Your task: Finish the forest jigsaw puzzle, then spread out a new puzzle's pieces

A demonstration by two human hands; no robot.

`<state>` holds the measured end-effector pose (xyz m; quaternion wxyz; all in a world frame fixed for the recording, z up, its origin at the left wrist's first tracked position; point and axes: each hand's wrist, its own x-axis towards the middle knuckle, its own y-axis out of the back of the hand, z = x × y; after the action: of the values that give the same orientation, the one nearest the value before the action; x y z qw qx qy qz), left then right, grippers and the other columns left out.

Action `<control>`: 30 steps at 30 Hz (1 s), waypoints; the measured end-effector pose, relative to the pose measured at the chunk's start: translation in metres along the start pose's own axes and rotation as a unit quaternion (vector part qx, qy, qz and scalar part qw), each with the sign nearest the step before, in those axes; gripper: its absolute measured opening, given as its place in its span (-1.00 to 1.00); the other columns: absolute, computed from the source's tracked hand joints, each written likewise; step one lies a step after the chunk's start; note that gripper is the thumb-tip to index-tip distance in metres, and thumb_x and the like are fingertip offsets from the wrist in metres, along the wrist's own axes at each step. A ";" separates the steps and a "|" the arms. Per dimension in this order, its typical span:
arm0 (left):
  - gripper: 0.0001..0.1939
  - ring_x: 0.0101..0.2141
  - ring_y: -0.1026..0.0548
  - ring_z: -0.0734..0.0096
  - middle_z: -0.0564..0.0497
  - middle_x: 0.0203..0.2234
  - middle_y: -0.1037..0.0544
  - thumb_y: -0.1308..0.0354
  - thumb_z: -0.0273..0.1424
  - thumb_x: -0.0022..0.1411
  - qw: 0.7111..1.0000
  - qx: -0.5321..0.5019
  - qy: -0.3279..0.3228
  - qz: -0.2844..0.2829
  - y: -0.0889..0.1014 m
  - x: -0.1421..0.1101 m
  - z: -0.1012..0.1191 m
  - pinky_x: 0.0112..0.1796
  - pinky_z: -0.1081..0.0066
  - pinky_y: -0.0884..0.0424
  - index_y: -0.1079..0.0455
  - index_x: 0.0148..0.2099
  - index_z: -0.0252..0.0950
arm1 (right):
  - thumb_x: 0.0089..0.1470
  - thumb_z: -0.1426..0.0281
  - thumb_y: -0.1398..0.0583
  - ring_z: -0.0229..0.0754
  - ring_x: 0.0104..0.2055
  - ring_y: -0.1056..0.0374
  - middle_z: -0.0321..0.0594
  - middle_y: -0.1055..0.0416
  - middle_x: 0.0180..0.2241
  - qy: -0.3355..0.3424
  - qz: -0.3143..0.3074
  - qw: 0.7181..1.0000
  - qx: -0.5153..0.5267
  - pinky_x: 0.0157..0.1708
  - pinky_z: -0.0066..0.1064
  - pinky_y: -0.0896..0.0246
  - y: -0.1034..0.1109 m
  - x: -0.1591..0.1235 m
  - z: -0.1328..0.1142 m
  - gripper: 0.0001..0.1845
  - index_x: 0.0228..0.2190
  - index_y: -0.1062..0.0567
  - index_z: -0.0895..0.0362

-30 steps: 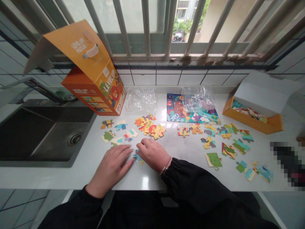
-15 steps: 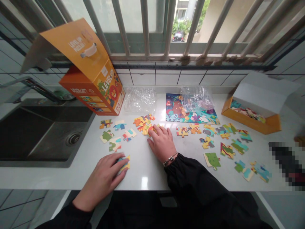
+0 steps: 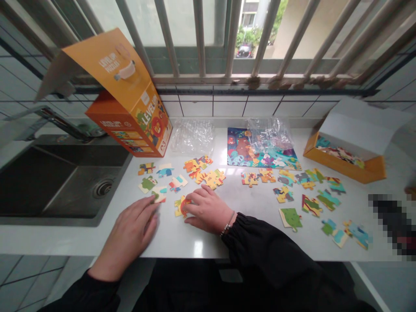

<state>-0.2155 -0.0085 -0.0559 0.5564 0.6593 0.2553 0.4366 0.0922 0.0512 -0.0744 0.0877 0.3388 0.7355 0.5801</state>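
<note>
My right hand (image 3: 208,209) is closed at the fingertips on a yellow puzzle piece (image 3: 178,206) with a red round patch, low over the counter. To its left, my left hand (image 3: 131,229) lies flat with fingers stretched out, its fingertips touching the edge of a green and cream puzzle piece (image 3: 160,194). What is under that palm is hidden. Beyond my hands, joined yellow and orange puzzle pieces (image 3: 211,178) form a small cluster. Loose pieces lie at the left, among them a green one (image 3: 147,183) and a blue one (image 3: 165,170).
Several more puzzle pieces (image 3: 311,205) spread over the right side. A picture sheet (image 3: 238,151) lies at the back, partly under a clear plastic bag (image 3: 271,132). An orange box (image 3: 130,125) stands beside the sink (image 3: 65,182). An open box (image 3: 347,160) holds pieces at right.
My right hand has moved left and nearer with the yellow and red piece, uncovering the cluster. My left hand has shifted left and forward; the blue and yellow piece at its fingers no longer shows.
</note>
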 end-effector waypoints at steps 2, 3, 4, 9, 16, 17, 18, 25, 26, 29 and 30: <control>-0.64 0.30 -0.48 -0.07 -0.24 0.37 -0.46 -0.07 -0.33 0.61 1.000 -0.019 -0.018 -0.002 -0.005 0.017 0.015 0.27 -0.13 -0.47 -0.39 0.34 -0.26 | 0.45 0.15 -0.28 0.02 0.24 -0.34 -0.16 -0.54 0.20 -0.040 0.037 0.998 -0.012 0.50 0.08 0.04 -0.001 0.000 0.000 -0.78 -0.03 -0.63 -0.03; -0.62 0.33 -0.45 -0.06 -0.22 0.40 -0.43 -0.06 -0.32 0.62 0.999 -0.030 -0.028 -0.009 -0.008 0.026 0.024 0.30 -0.13 -0.45 -0.38 0.37 -0.24 | 0.47 0.19 -0.25 0.04 0.27 -0.33 -0.13 -0.53 0.22 -0.084 0.064 0.994 -0.023 0.50 0.10 0.04 -0.001 -0.001 0.001 -0.79 0.00 -0.63 -0.02; -0.60 0.37 -0.42 -0.05 -0.19 0.43 -0.41 -0.04 -0.31 0.64 0.998 -0.043 -0.039 -0.021 -0.010 0.033 0.033 0.33 -0.13 -0.42 -0.36 0.40 -0.22 | 0.47 0.22 -0.25 0.07 0.30 -0.31 -0.08 -0.52 0.25 -0.141 0.094 0.985 -0.036 0.50 0.12 0.05 -0.001 -0.002 0.003 -0.77 0.06 -0.61 -0.01; -0.71 0.22 -0.52 0.05 -0.14 0.27 -0.55 -0.06 -0.34 0.65 0.988 -0.112 -0.089 -0.060 -0.015 0.054 0.073 0.23 -0.04 -0.49 -0.50 0.25 -0.20 | 0.38 0.23 -0.33 0.26 0.29 -0.29 0.14 -0.47 0.29 -0.348 0.142 0.924 -0.074 0.37 0.19 -0.10 -0.001 -0.007 0.019 -0.47 0.28 -0.47 0.13; -0.74 -0.03 -0.58 0.05 -0.12 -0.04 -0.62 -0.04 -0.31 0.64 0.993 -0.099 -0.045 -0.052 -0.012 0.066 0.073 0.01 -0.04 -0.56 -0.54 -0.03 -0.25 | 0.38 0.29 -0.32 0.13 0.12 -0.37 -0.02 -0.58 0.06 -0.299 0.096 0.949 -0.039 0.14 -0.01 -0.19 0.006 -0.006 0.023 -0.69 0.10 -0.54 0.04; -0.74 0.03 -0.59 0.02 -0.15 0.04 -0.63 -0.03 -0.32 0.64 0.995 -0.087 -0.037 -0.037 -0.014 0.071 0.070 0.06 -0.07 -0.56 -0.54 0.07 -0.27 | 0.38 0.29 -0.33 0.12 0.11 -0.37 -0.05 -0.58 0.03 -0.290 0.089 0.952 -0.035 0.12 -0.03 -0.19 0.007 -0.006 0.023 -0.69 0.10 -0.54 0.04; -0.70 0.11 -0.57 -0.01 -0.19 0.13 -0.61 -0.02 -0.32 0.64 0.996 -0.077 -0.027 -0.024 -0.017 0.078 0.068 0.14 -0.09 -0.54 -0.52 0.17 -0.30 | 0.37 0.30 -0.33 0.11 0.10 -0.38 -0.07 -0.58 0.01 -0.285 0.085 0.954 -0.031 0.11 -0.04 -0.19 0.007 -0.006 0.024 -0.69 0.11 -0.54 0.04; -0.51 0.44 -0.32 -0.06 -0.27 0.49 -0.31 -0.02 -0.27 0.65 0.995 -0.055 0.018 -0.079 -0.054 0.130 0.054 0.43 -0.14 -0.30 -0.35 0.47 -0.35 | 0.29 0.31 -0.36 0.06 0.04 -0.41 -0.12 -0.59 -0.08 -0.264 0.102 0.959 -0.003 0.03 -0.14 -0.22 0.011 -0.008 0.027 -0.76 -0.05 -0.52 0.06; -0.49 0.46 -0.31 -0.07 -0.28 0.50 -0.30 -0.01 -0.25 0.65 0.995 -0.050 0.024 -0.081 -0.058 0.136 0.050 0.44 -0.14 -0.29 -0.34 0.48 -0.35 | 0.28 0.32 -0.36 0.06 0.03 -0.41 -0.12 -0.59 -0.09 -0.259 0.114 0.959 0.002 0.03 -0.15 -0.22 0.012 -0.009 0.029 -0.77 -0.07 -0.51 0.06; -0.47 0.46 -0.30 -0.13 -0.30 0.49 -0.31 0.03 -0.20 0.67 0.995 -0.029 0.054 -0.082 -0.065 0.147 0.035 0.43 -0.18 -0.27 -0.35 0.48 -0.35 | 0.27 0.34 -0.35 0.05 -0.02 -0.41 -0.12 -0.57 -0.12 -0.267 0.175 0.948 0.007 0.03 -0.16 -0.25 0.015 -0.013 0.039 -0.79 -0.10 -0.49 0.06; -0.47 0.44 -0.31 -0.16 -0.31 0.48 -0.32 0.05 -0.19 0.67 0.994 -0.023 0.065 -0.081 -0.066 0.149 0.030 0.42 -0.21 -0.27 -0.36 0.47 -0.35 | 0.28 0.33 -0.35 0.05 -0.03 -0.41 -0.11 -0.57 -0.13 -0.278 0.199 0.940 0.005 0.03 -0.15 -0.26 0.017 -0.014 0.044 -0.81 -0.10 -0.49 0.06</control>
<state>-0.1073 0.1156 -0.0750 0.5874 0.5931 0.3336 0.4380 0.1330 0.0796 -0.0766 0.1699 0.6263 0.6024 0.4647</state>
